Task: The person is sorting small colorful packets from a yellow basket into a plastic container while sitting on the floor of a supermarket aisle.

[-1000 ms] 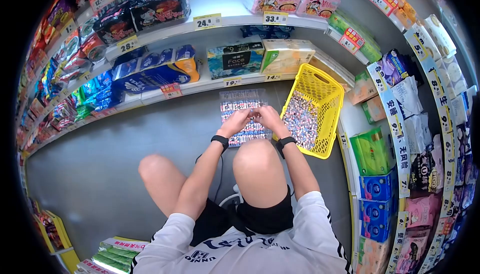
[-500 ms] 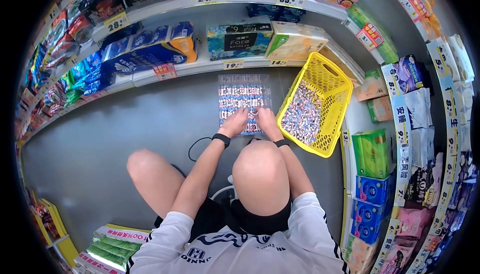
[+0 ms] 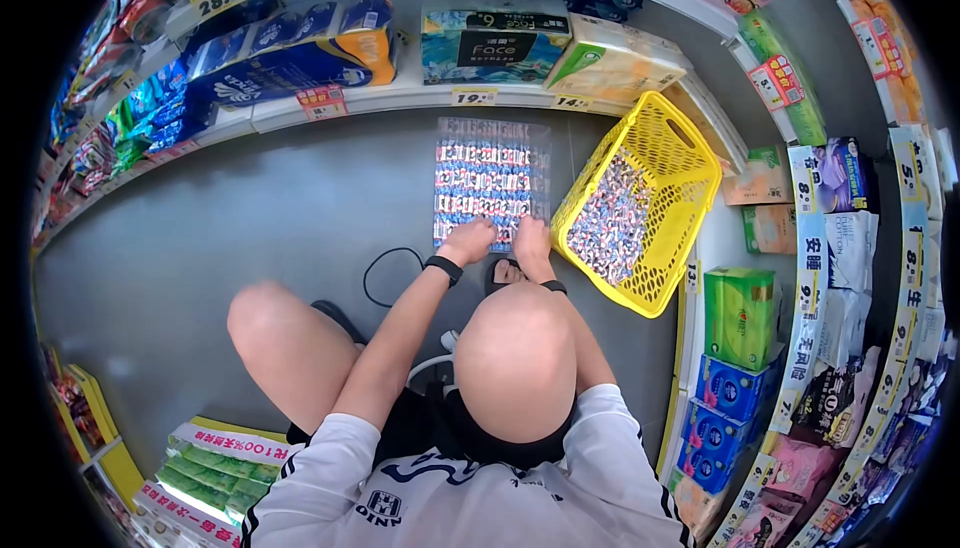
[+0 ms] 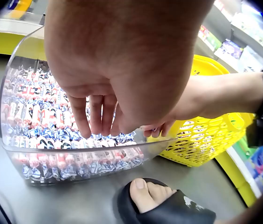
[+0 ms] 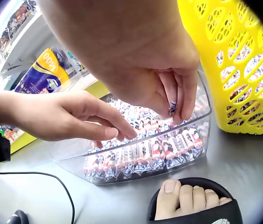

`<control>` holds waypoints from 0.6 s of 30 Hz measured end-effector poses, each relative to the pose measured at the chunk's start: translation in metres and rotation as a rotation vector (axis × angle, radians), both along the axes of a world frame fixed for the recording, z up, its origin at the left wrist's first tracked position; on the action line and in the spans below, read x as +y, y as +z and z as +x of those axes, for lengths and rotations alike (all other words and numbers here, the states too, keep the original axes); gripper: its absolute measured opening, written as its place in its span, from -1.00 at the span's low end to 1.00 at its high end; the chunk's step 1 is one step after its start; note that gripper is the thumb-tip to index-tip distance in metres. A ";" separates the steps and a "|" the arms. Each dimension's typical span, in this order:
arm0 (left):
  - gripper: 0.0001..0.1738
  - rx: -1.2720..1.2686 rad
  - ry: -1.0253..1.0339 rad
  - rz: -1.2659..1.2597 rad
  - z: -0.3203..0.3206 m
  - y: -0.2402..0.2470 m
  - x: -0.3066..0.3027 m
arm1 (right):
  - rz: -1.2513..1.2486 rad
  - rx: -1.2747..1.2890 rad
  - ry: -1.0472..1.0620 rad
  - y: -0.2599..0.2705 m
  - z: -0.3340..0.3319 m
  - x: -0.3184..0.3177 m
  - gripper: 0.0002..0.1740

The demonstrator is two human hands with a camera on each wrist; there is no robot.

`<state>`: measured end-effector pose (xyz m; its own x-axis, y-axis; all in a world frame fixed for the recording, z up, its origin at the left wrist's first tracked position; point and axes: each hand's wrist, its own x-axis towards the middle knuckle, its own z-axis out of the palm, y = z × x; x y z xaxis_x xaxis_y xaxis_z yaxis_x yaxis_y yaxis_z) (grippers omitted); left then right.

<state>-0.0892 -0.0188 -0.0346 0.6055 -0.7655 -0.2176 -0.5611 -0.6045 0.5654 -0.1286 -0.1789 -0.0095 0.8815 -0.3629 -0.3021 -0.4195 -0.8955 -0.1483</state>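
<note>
A clear plastic box [image 3: 543, 140] stands on the floor, lined with rows of wrapped candies [image 3: 485, 183] in white, blue and red. At its near side, my left hand [image 3: 468, 241] reaches down over the rim with its fingers fairly straight, fingertips at the candies, as the left wrist view shows. My right hand [image 3: 533, 242] is beside it at the near right corner. In the right wrist view, the right hand [image 5: 141, 60] pinches a small wrapped candy [image 5: 172, 108] between thumb and fingers. Part of that candy is hidden by the fingers.
A yellow basket [image 3: 705, 163] with a heap of loose wrapped candies [image 3: 610, 223] stands right of the box. Shelves of tissue packs [image 3: 495, 48] run behind and to the right. A sandaled foot [image 4: 152, 196] is just before the box; a black cable [image 3: 367, 278] lies left.
Both hands have come from the middle of the box to its near edge and moved apart. The head view has shifted, so more of the candy rows shows.
</note>
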 end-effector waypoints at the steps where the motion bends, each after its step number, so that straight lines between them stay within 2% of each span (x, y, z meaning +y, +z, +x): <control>1: -0.78 0.005 0.002 -0.001 -0.002 -0.002 0.000 | -0.001 0.005 0.002 -0.002 -0.001 0.001 -0.88; 3: -0.69 -0.047 -0.077 -0.008 -0.004 -0.003 0.001 | 0.018 -0.008 -0.014 -0.006 -0.003 0.006 -0.87; 9: -0.54 -0.080 -0.135 -0.006 -0.007 -0.019 -0.005 | 0.061 0.012 -0.049 -0.023 -0.003 0.011 -0.79; 13: -0.55 -0.081 -0.139 0.043 -0.008 -0.021 -0.007 | 0.069 0.018 -0.061 -0.028 -0.002 0.014 -0.81; 15: -0.72 -0.211 -0.112 -0.115 -0.013 -0.029 -0.006 | 0.099 0.040 -0.095 -0.026 -0.004 0.012 -0.76; 18: -0.73 -0.193 -0.124 -0.058 -0.016 -0.044 -0.015 | 0.116 0.063 -0.070 -0.027 -0.004 0.009 -0.78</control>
<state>-0.1054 -0.0335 -0.0785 0.5322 -0.8445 -0.0601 -0.7300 -0.4937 0.4726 -0.1327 -0.1703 -0.0365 0.8331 -0.3827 -0.3993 -0.4924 -0.8420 -0.2204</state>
